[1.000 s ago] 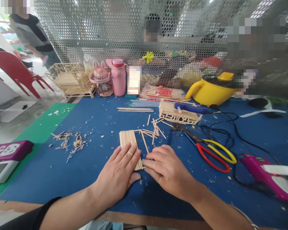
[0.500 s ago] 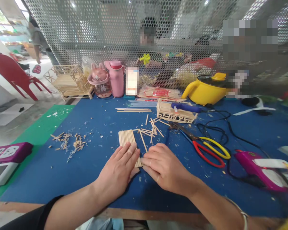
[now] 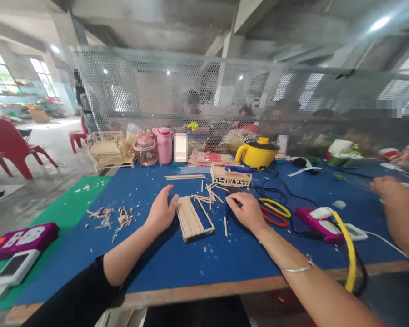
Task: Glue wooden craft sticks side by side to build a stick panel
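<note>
A panel of wooden sticks (image 3: 190, 219) lies on the blue table top, its sticks packed side by side, with an open frame of single sticks along its right. My left hand (image 3: 162, 208) rests at the panel's upper left, fingers stretched and thumb at its edge. My right hand (image 3: 247, 210) is over the tools right of the panel, fingers curled in; what they hold, if anything, is hidden. Yellow (image 3: 276, 206) and red looped handles (image 3: 274, 219) show beyond it. Loose short sticks (image 3: 211, 195) lie between the hands, and one single stick (image 3: 225, 226) lies nearer me.
Behind stand a small stick-built frame (image 3: 231, 175) with a blue glue gun (image 3: 240, 169) on it, a yellow pot (image 3: 257, 154), a pink bottle (image 3: 164, 146) and a larger stick model (image 3: 109, 150). Stick scraps (image 3: 105, 215) lie left. Another person's hand (image 3: 397, 188) is far right.
My hands have parted from the panel's lower end: the left moved to its upper left, the right towards the tools. The panel's stick frame is now uncovered. The view has tilted up.
</note>
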{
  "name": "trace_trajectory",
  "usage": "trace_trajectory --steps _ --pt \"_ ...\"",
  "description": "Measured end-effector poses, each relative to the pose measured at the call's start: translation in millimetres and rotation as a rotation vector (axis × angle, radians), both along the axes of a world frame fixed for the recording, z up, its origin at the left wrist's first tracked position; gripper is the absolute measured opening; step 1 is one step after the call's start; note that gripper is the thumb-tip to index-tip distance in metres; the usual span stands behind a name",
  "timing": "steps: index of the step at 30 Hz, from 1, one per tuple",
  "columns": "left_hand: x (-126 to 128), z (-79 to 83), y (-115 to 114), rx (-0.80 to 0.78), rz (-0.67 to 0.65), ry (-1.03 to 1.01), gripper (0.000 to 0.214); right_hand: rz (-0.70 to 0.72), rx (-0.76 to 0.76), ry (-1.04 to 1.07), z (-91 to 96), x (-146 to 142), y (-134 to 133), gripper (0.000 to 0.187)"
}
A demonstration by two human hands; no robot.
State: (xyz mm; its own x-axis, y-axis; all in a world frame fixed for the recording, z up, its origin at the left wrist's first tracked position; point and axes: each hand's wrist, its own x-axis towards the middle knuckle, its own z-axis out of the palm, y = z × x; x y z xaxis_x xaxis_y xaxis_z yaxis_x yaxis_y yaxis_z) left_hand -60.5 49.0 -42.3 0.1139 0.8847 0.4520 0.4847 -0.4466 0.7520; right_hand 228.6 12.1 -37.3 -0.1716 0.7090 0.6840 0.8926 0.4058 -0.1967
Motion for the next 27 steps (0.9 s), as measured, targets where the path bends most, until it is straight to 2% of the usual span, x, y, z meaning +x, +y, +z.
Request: trace_trajectory --steps 4,7,9,13,19,22,24,27 --pt "-2.7 2.4 26.1 -0.051 -0.181 0.005 0.031 -0.016 -0.026 -0.008 1.7 -1.9 -3.4 0.025" --pt "-4.3 -0.5 31.4 -0.101 -0.242 -0.010 0.031 0.016 -0.030 0.004 7.6 -7.6 -8.5 0.017" --pt "-4.6 -2.5 28.3 -0.123 -0.277 0.008 0.031 0.068 -0.027 0.017 12.5 -14.2 -13.3 0.022" --pt "-3.3 -1.9 19.4 -0.134 -0.299 0.079 0.031 0.195 -0.013 0.030 22.5 -33.8 -20.9 0.016" --pt "-2.3 0.3 20.9 -0.123 -0.289 0.155 0.038 0.514 -0.047 -0.093 36.6 -58.8 -13.2 0.011" --pt "-3.3 1.3 15.5 -0.072 -0.278 0.188 0.042 0.551 -0.047 -0.075 39.2 -56.2 -15.3 0.012" --pt "-3.3 3.9 4.3 -0.012 -0.334 0.236 0.044 0.570 -0.069 -0.053 39.7 -50.3 -20.9 0.012" --pt "-0.8 10.2 -17.1 0.139 -0.581 0.418 0.058 0.645 -0.143 -0.041 40.5 -41.2 -28.3 0.007"
